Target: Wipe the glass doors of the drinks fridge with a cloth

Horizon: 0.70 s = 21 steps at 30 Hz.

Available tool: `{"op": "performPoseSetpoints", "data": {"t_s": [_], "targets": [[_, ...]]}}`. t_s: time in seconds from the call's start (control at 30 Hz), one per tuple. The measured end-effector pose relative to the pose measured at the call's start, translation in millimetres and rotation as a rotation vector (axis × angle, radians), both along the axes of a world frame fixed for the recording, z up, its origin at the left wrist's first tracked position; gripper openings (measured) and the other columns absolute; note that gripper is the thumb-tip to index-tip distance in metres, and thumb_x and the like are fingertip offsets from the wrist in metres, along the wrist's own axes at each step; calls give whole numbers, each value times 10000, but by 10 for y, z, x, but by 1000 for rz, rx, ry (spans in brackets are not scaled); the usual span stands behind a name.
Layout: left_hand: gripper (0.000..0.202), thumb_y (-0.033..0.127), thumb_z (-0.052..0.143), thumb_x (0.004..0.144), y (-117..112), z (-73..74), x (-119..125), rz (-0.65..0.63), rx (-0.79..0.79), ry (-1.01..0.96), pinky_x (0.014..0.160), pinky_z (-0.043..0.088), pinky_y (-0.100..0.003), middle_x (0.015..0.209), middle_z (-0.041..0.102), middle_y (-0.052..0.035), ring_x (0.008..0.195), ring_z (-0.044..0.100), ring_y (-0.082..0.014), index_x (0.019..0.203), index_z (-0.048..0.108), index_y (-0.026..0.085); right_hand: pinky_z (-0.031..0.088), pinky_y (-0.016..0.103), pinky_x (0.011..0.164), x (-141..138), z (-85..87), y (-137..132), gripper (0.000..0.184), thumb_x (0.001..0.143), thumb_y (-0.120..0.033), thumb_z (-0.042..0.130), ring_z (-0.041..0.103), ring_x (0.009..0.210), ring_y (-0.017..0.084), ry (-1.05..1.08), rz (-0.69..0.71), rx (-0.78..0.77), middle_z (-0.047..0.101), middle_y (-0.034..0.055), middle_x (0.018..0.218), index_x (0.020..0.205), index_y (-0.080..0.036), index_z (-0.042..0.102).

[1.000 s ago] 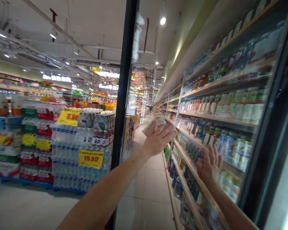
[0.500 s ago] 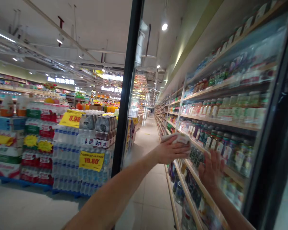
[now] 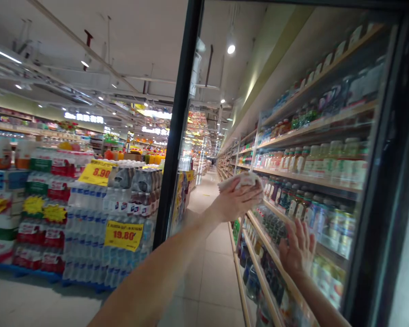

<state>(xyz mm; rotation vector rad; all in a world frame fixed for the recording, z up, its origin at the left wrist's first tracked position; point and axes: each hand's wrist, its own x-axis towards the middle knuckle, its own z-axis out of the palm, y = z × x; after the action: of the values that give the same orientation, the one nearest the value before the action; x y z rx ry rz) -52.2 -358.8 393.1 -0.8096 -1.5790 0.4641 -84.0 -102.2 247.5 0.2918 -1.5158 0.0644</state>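
My left hand [image 3: 236, 200] reaches in from the lower left with the arm stretched out. It is closed on a crumpled pale cloth [image 3: 254, 180], held against or close to the glass door panel [image 3: 211, 268]; contact is hard to judge. My right hand [image 3: 297, 250] is raised at the lower right, fingers stretched and spread, with nothing in it. It is nearest the glass and the bottle shelves [image 3: 313, 179] seen through or in it. Dark frame bars [image 3: 172, 150] border the glass.
To the left, stacked packs of bottled drinks [image 3: 85, 236] stand on blue pallets [image 3: 85, 285], with yellow price signs [image 3: 124, 235]. Cartons [image 3: 2, 195] are piled at the far left. A pale tiled aisle [image 3: 207, 186] runs into the distance. Another dark frame edge [image 3: 371, 181] is on the right.
My left hand has shifted slightly left and up with the cloth. My right hand has moved slightly left and down, fingers spread. The view has turned a little to the right.
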Motion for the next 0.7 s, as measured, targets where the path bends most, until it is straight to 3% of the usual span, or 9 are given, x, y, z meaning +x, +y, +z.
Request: {"op": "performPoseSetpoints", "data": {"t_s": [0.13, 0.2, 0.27, 0.37, 0.43, 0.47, 0.6, 0.63, 0.7], "targets": [[445, 347, 362, 914, -268, 394, 22, 70, 483, 34, 1152, 55, -527, 1468, 335, -19, 1353, 286, -238, 1352, 399, 278, 285, 530, 1037, 1, -4, -12, 609, 866, -251, 405, 323, 1329, 307, -24, 2, -15, 361, 138, 1428, 1443, -241, 210], [461, 330, 384, 905, -264, 444, 32, 101, 657, 27, 1131, 79, -573, 1472, 322, -56, 1348, 285, -283, 1357, 398, 240, 282, 529, 1037, -9, -12, -9, 613, 864, -254, 407, 327, 1325, 309, -27, 0, -12, 360, 138, 1427, 1443, -241, 207], [445, 347, 379, 908, -147, 335, 37, 107, 579, -4, 1133, 85, -569, 1474, 323, -22, 1353, 278, -274, 1346, 407, 270, 279, 527, 1036, -20, -17, -3, 606, 866, -259, 398, 335, 1320, 309, -21, 1, -11, 362, 141, 1425, 1442, -234, 210], [412, 353, 319, 932, 12, 126, 25, 42, 125, -31, 1161, 72, -494, 1468, 327, 51, 1357, 275, -188, 1332, 410, 325, 285, 523, 1034, -29, -13, 1, 593, 874, -267, 391, 337, 1319, 308, -3, -5, -3, 374, 142, 1417, 1440, -229, 220], [405, 363, 307, 937, -33, 138, 15, 16, 5, -23, 1167, 85, -460, 1460, 340, 75, 1349, 288, -156, 1329, 409, 344, 292, 517, 1033, -25, -5, -3, 593, 876, -262, 394, 333, 1323, 304, 11, -9, 4, 382, 142, 1412, 1441, -228, 219], [408, 367, 314, 935, -102, 200, 14, 21, 67, -10, 1163, 99, -467, 1456, 350, 63, 1341, 305, -163, 1331, 409, 337, 294, 515, 1033, -21, 0, -6, 595, 876, -259, 397, 331, 1324, 302, 13, -10, 7, 384, 142, 1411, 1442, -229, 216], [442, 368, 392, 907, -364, 511, 30, 85, 640, 34, 1125, 155, -548, 1460, 348, -32, 1329, 324, -264, 1332, 431, 256, 292, 518, 1035, -6, 6, -16, 607, 873, -250, 392, 327, 1328, 297, 9, -6, 9, 369, 141, 1422, 1447, -233, 196], [448, 365, 407, 901, -355, 524, 35, 90, 713, 33, 1121, 157, -560, 1462, 344, -43, 1331, 317, -283, 1331, 436, 243, 291, 520, 1036, -4, 4, -15, 613, 871, -249, 396, 319, 1332, 298, 6, -2, 8, 363, 140, 1427, 1448, -234, 190], [447, 372, 408, 900, -219, 426, 41, 78, 664, 11, 1123, 137, -575, 1460, 347, -33, 1335, 307, -294, 1329, 440, 250, 286, 527, 1039, -1, 0, -12, 619, 869, -244, 401, 304, 1340, 299, -3, 10, 5, 348, 143, 1437, 1450, -230, 185]]}}
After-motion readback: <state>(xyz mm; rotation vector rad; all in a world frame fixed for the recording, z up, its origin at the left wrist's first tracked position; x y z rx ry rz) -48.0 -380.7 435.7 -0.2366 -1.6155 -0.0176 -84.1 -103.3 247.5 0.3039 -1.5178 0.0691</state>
